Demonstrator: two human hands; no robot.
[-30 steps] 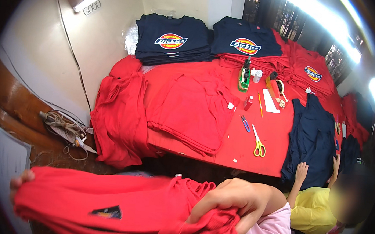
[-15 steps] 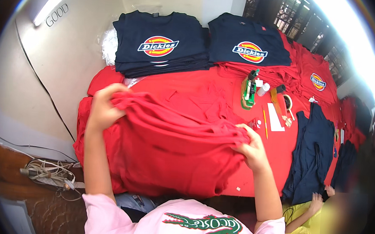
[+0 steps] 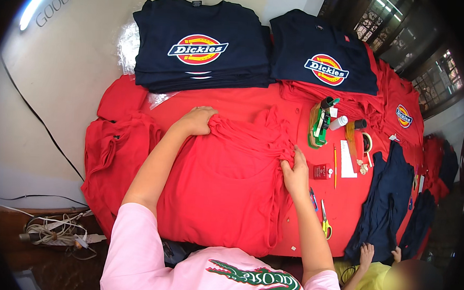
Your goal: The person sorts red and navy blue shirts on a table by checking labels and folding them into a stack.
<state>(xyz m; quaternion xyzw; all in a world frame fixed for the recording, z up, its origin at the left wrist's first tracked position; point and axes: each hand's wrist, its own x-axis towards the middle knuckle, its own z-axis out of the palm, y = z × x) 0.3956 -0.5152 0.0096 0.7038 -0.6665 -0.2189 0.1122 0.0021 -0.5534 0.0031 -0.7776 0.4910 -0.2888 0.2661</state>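
A red T-shirt [image 3: 219,197] is spread in front of me on the red-covered table [image 3: 343,224], its upper part gathered into folds. My left hand [image 3: 197,120] grips the bunched cloth at the upper left, fingers closed over it. On the right, my right hand [image 3: 296,174] pinches the gathered edge between thumb and fingers. More red garments [image 3: 118,160] lie crumpled to the left of the shirt. I cannot tell how many layers of cloth are under it.
Folded navy printed shirts [image 3: 195,43] are stacked at the back, with another navy pile [image 3: 320,55] beside them. A green tape dispenser [image 3: 318,123], pencil [image 3: 335,166] and yellow scissors [image 3: 326,223] lie right. A co-worker's hand [image 3: 367,254] touches navy cloth [image 3: 378,205].
The red shirt has come down from being held up and stretched. My left hand has moved right and forward, bringing my hands closer together. Scissors and a blue tool are now uncovered.
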